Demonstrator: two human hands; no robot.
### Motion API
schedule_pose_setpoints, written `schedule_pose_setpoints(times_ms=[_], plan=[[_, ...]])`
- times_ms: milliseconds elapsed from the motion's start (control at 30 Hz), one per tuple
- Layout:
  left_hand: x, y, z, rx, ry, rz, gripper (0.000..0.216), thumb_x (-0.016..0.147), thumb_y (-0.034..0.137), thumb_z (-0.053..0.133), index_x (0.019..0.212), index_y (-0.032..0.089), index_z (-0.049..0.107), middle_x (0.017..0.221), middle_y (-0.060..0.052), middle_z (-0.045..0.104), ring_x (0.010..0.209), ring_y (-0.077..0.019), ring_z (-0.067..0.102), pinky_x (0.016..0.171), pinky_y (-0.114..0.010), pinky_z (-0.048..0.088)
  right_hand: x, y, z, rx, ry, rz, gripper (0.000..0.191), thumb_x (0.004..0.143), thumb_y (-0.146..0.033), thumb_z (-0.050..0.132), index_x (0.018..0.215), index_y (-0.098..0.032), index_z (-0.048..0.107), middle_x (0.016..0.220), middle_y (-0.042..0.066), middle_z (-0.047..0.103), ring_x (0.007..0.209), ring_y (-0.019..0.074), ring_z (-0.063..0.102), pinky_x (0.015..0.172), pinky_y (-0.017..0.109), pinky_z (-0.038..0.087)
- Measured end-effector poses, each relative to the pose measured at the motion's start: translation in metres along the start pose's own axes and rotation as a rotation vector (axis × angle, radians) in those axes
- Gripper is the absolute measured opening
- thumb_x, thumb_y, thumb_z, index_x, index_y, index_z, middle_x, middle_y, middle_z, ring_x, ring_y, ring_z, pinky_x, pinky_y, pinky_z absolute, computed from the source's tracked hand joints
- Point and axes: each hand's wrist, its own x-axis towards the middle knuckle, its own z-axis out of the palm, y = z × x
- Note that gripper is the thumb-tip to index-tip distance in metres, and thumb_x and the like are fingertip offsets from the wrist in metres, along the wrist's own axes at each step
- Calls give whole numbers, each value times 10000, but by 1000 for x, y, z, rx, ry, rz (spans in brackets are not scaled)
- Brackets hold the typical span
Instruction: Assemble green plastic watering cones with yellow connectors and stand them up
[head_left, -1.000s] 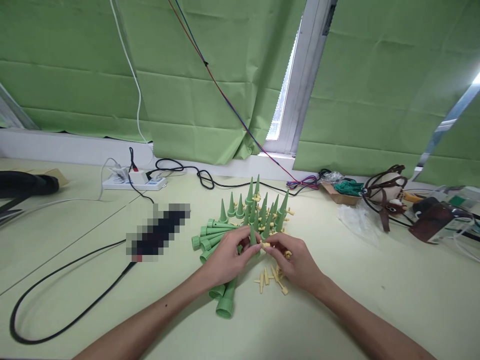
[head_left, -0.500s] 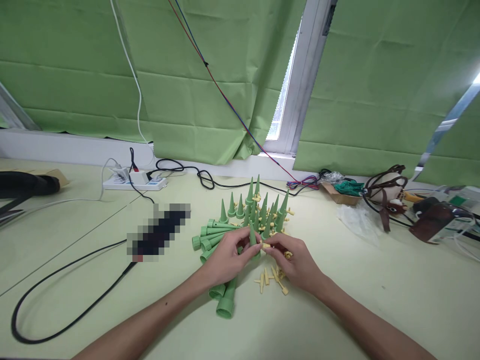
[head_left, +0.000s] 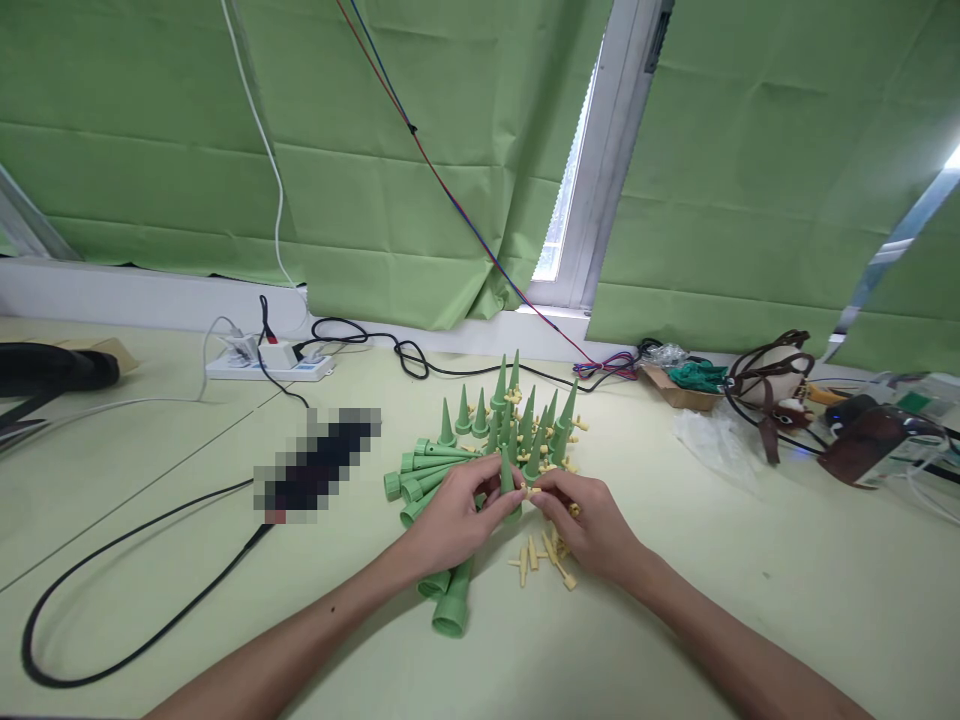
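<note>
My left hand [head_left: 469,505] is closed around a green plastic watering spike [head_left: 506,475], held upright with its tip pointing up. A small cream plastic valve [head_left: 529,492] is pinched between the fingertips of my right hand [head_left: 589,515], against the side of the spike. Behind both hands stand several green spikes [head_left: 529,415] with cream valves on them. More green spikes [head_left: 450,612] lie on their sides beside and below my left hand. Loose cream valves [head_left: 532,553] lie just below my right hand.
A white power strip [head_left: 270,368] with plugs and cables sits at the back left. A pixelated dark object [head_left: 319,465] with a black cable lies left of the spikes. A cardboard box [head_left: 682,390], clear plastic and a brown bag [head_left: 776,385] are at the right.
My hands stay almost in place. The cream valve and my right fingertips have shifted slightly at the side of the held spike.
</note>
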Motion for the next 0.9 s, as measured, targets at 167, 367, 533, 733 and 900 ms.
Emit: schedule_pose_setpoints(times_ms=[167,367,533,733,900], plan=[[0,-2,1,-53,-7,-9,188,939,373,561,954,201,633,718,32,493,658,-125,430,600,-236,353,0,0,1,-9,16,-2,253,986,-281,475,784,-180,589,645,-13,539,559,119,437,552,238,337],[-1,-1,3,-65,4,13,204,939,383,568,950,194,642,739,21,509,667,-128,447,608,-244,365,0,1,2,-54,44,-24,370,1006,-300,425,653,-194,450,584,-40,398,535,110,348,536,243,289],[-2,3,3,-10,6,39,184,938,356,565,936,193,651,701,30,479,650,-127,435,591,-239,347,0,3,5,-38,25,19,432,1018,-331,410,611,-199,352,551,-56,332,509,98,297,519,245,261],[-1,5,3,28,6,44,175,930,333,565,919,188,662,681,28,481,640,-130,445,592,-242,355,-2,3,5,-44,7,47,445,1026,-343,391,606,-196,370,542,-51,369,500,97,317,512,250,266],[0,3,2,33,36,28,180,926,340,567,922,182,652,692,22,501,636,-133,439,585,-242,354,-1,-2,1,-2,49,50,259,1002,-331,464,833,-182,592,655,-6,567,549,121,447,532,251,361]])
